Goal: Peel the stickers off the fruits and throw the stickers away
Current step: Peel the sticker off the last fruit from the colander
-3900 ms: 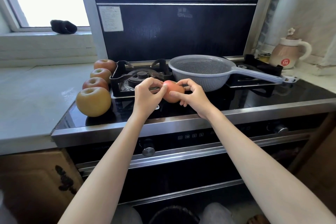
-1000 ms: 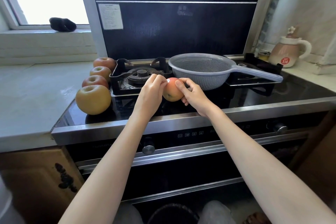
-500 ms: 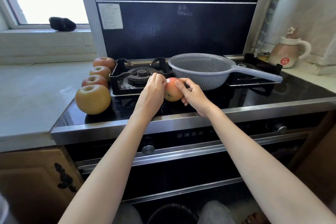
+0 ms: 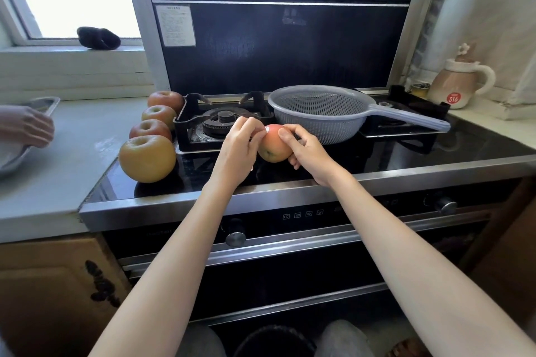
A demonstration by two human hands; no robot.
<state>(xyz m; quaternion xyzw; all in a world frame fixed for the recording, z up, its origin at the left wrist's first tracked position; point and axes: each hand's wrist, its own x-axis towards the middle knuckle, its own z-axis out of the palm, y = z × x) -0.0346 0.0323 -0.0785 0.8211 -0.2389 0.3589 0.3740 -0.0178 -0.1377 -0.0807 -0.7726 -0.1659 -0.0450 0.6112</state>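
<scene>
Since the earlier view, another person's hand [image 4: 24,126] has appeared at the frame's left edge by a metal tray [image 4: 46,106]. At centre, the right hand [image 4: 309,148] grips the fruit [image 4: 274,146] while the left hand [image 4: 239,143] pinches the pale sticker [image 4: 267,129] at its top. A hasty pull could tear the sticker, or roll the fruit loose onto the stove [image 4: 406,159].

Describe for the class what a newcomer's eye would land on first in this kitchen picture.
First, the two bare hands at the centre: the right hand holds a round pink-orange fruit above the black glass hob, while the left hand pinches a small white sticker at its top. Next, four round red and yellow fruits lined along the hob's left edge, and a grey plastic colander behind.
</scene>
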